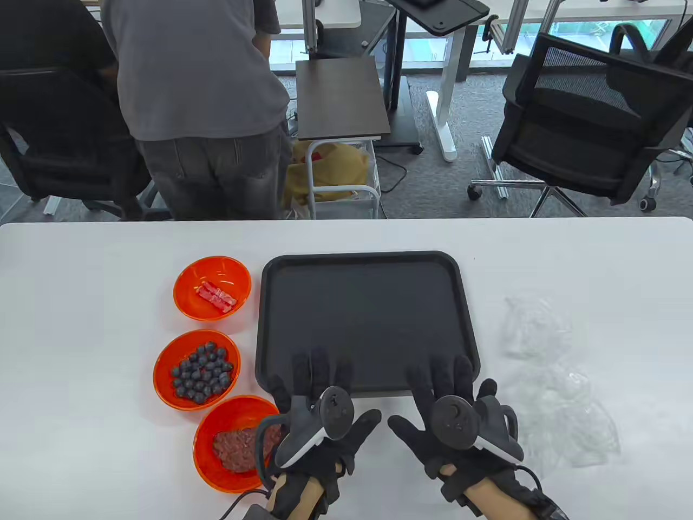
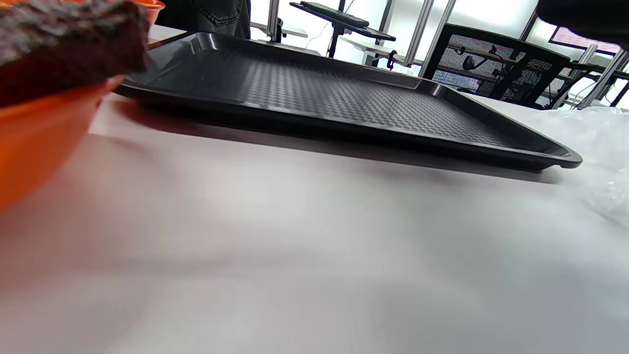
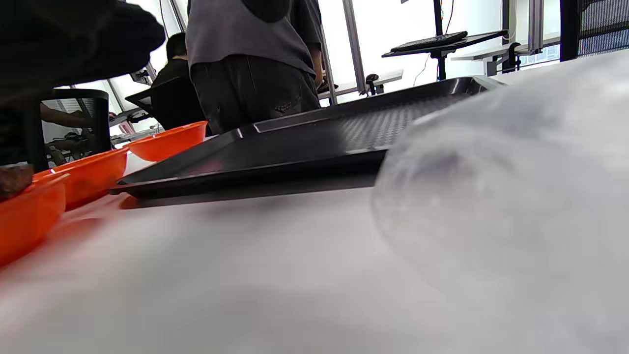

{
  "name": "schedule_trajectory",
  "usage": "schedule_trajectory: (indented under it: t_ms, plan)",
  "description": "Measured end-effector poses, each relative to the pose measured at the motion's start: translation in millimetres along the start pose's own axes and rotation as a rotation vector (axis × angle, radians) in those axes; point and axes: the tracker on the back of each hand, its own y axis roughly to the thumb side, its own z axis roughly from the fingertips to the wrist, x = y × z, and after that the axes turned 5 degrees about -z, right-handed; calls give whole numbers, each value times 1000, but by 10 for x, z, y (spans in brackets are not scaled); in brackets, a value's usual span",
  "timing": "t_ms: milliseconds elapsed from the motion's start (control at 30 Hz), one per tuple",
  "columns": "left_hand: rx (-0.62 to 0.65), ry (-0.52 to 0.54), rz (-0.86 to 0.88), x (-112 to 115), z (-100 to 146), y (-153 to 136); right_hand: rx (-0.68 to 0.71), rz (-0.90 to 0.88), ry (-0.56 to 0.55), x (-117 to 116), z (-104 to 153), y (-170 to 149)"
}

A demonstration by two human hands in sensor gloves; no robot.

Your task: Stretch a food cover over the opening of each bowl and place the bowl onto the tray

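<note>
Three uncovered orange bowls stand left of the black tray (image 1: 368, 260): one with red-white sticks (image 1: 212, 288), one with blueberries (image 1: 197, 369), one with minced meat (image 1: 234, 443). Clear crumpled food covers (image 1: 563, 390) lie right of the tray. My left hand (image 1: 316, 390) and right hand (image 1: 449, 387) lie flat at the tray's near edge, fingers straight and spread, holding nothing. In the left wrist view the tray (image 2: 344, 98) lies ahead and the meat bowl (image 2: 44, 123) at left. In the right wrist view a food cover (image 3: 516, 187) fills the right side.
A person in a grey shirt (image 1: 200, 97) stands beyond the table's far edge, with office chairs (image 1: 584, 119) and a small cart (image 1: 341, 162) on the floor behind. White table surface stretches to both sides of the bowls and covers.
</note>
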Motion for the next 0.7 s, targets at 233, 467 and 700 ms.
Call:
schedule_trajectory:
  t_ms: [233,467,700]
  plan:
    - [-3,2,-8,0,-5,8,5,3,-4,7,13,-3]
    - [-4,-3,-5,5,-8,6,2,-3,-5,9,16,-1]
    - [-14,-8,-22,2,-31,16,5,-3,-1,1,21,4]
